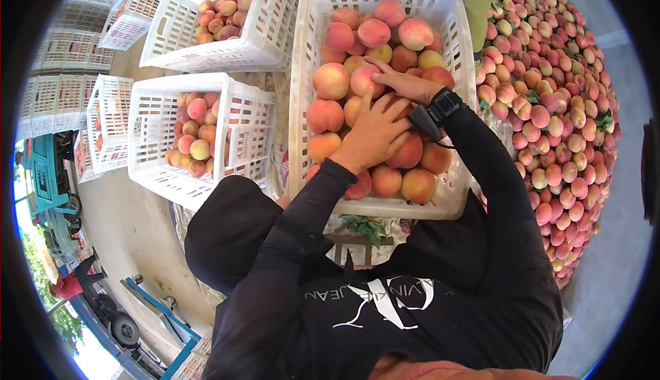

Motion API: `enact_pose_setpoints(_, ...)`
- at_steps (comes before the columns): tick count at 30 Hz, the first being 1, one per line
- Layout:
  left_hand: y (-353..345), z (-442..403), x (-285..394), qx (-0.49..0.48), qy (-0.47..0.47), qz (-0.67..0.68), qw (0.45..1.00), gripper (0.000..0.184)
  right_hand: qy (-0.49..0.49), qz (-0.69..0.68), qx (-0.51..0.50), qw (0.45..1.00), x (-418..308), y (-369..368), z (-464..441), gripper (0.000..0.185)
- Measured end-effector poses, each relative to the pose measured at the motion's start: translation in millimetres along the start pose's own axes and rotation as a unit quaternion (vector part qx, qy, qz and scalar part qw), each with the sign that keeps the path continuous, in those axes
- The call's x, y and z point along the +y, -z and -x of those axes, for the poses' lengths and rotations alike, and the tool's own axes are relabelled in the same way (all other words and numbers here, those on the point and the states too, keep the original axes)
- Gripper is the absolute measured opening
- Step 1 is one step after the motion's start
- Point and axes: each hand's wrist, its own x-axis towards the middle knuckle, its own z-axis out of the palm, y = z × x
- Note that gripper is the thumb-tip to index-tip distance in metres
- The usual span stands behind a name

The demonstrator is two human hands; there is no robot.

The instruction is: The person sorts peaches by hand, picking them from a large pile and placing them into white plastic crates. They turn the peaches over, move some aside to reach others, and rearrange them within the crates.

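A white plastic crate (300, 105) filled with peaches stands in front of me. My left hand (375, 132) lies palm down on the peaches in its middle, fingers apart. Just beyond it, my right hand (411, 85) reaches in from the right with its fingers stretched out. Its fingertips touch a pink peach (364, 81) close to the left fingertips. A black device (434, 113) is strapped to my right wrist. Other peaches, such as a yellow-red one (331, 81), surround both hands. Fruit directly under my palms is hidden.
Two white crates partly filled with peaches, a nearer crate (227, 132) and a farther crate (275, 15), stand to the left. A large peach pile (557, 125) spreads along the right. Green leaves (363, 229) lie before my crate. Another person's green-clad leg (471, 2) is beyond it.
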Motion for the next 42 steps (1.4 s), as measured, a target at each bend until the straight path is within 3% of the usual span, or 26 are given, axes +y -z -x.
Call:
enact_pose_setpoints(2, 3, 4, -12, 0.011, -0.026, 0.014, 1.0, 0.03, 0.017, 0.022, 0.025, 0.999, 5, -2, -2, 0.063)
enact_pose_setpoints(4, 6, 4, -14, 0.052, -0.031, -0.009, 0.998, 0.027, 0.031, -0.073, 0.053, 0.995, 0, -14, 5, 0.061)
enact_pose_setpoints(6, 6, -4, -21, 0.128, 0.08, 0.041, 0.988, 0.042, 0.034, -0.015, 0.092, 0.995, -4, -21, 12, 0.061)
enact_pose_setpoints(7, 8, -9, -22, 0.127, 0.08, 0.044, 0.988, 0.042, 0.038, -0.024, 0.097, 0.994, -4, -23, 13, 0.062)
enact_pose_setpoints(9, 13, -18, -27, 0.131, 0.112, 0.067, 0.983, 0.067, 0.042, -0.046, 0.124, 0.99, -4, -24, 14, 0.065)
enact_pose_setpoints(10, 9, -16, -32, 0.132, 0.114, 0.068, 0.982, 0.067, 0.04, -0.045, 0.123, 0.991, -3, -24, 13, 0.065)
enact_pose_setpoints(12, 2, -12, -39, 0.043, 0.118, -0.061, 0.99, 0.084, 0.079, -0.079, 0.119, 0.987, -4, -23, 11, 0.064)
enact_pose_setpoints(16, 6, -11, -37, 0.025, 0.128, -0.084, 0.988, 0.083, 0.025, -0.144, 0.161, 0.976, -19, -22, 21, 0.06)
enact_pose_setpoints(18, 4, -10, -38, 0.028, 0.124, -0.073, 0.989, 0.082, 0.066, -0.083, 0.169, 0.98, -40, -13, 38, 0.058)
enact_pose_setpoints(19, 3, -9, -38, 0.045, 0.117, -0.075, 0.989, 0.082, 0.219, 0.147, 0.201, 0.943, -25, 22, 37, 0.054)
enact_pose_setpoints(20, 2, -8, -38, 0.046, 0.118, -0.071, 0.989, 0.082, 0.216, 0.149, 0.201, 0.944, -26, 35, 50, 0.054)
enact_pose_setpoints(21, 1, -8, -38, 0.053, 0.113, -0.073, 0.989, 0.082, 0.164, 0.328, 0.255, 0.894, -33, 46, 64, 0.047)
enact_pose_setpoints(22, 2, -8, -39, 0.059, 0.108, -0.077, 0.989, 0.082, 0.107, 0.495, 0.299, 0.809, -38, 51, 71, 0.041)
enact_pose_setpoints(23, 2, -8, -38, 0.061, 0.108, -0.075, 0.989, 0.082, 0.106, 0.497, 0.299, 0.808, -38, 50, 73, 0.041)
enact_pose_setpoints(25, 2, -8, -39, 0.065, 0.106, -0.072, 0.99, 0.082, -0.1, 0.708, 0.142, 0.684, -33, 49, 73, 0.035)
enact_pose_setpoints(28, 0, -6, -40, 0.069, 0.107, -0.07, 0.989, 0.082, -0.065, 0.741, 0.137, 0.654, -22, 53, 67, 0.04)
enact_pose_setpoints(29, 0, -6, -39, 0.07, 0.106, -0.069, 0.989, 0.082, -0.092, 0.726, 0.125, 0.67, -23, 58, 61, 0.052)
enact_pose_setpoints(30, 1, -7, -38, 0.066, 0.111, -0.066, 0.989, 0.082, -0.092, 0.728, 0.128, 0.668, -30, 55, 63, 0.052)
enact_pose_setpoints(33, 3, -8, -38, 0.065, 0.122, -0.072, 0.988, 0.082, -0.113, 0.581, 0.177, 0.786, -56, 42, 66, 0.062)
enact_pose_setpoints(34, 2, -7, -37, 0.061, 0.123, -0.076, 0.988, 0.083, -0.111, 0.583, 0.173, 0.786, -54, 37, 64, 0.062)
enact_pose_setpoints(36, 2, -5, -37, 0.057, 0.121, -0.078, 0.988, 0.082, 0.02, 0.446, 0.231, 0.865, -36, 29, 61, 0.071)
enact_pose_setpoints(37, 3, -7, -37, 0.053, 0.116, -0.081, 0.989, 0.082, 0.073, 0.384, 0.186, 0.902, -15, 22, 51, 0.076)
enact_pose_setpoints(38, 5, -8, -36, 0.051, 0.111, -0.079, 0.989, 0.082, 0.072, 0.381, 0.191, 0.902, 0, 9, 41, 0.076)
enact_pose_setpoints(40, 9, -8, -34, 0.034, 0.133, -0.071, 0.988, 0.084, -0.042, 0.494, 0.312, 0.811, 18, -16, 25, 0.073)
enact_pose_setpoints(42, 14, -6, -33, 0.016, 0.14, -0.076, 0.987, 0.085, -0.03, 0.473, 0.308, 0.825, 25, -20, 22, 0.075)
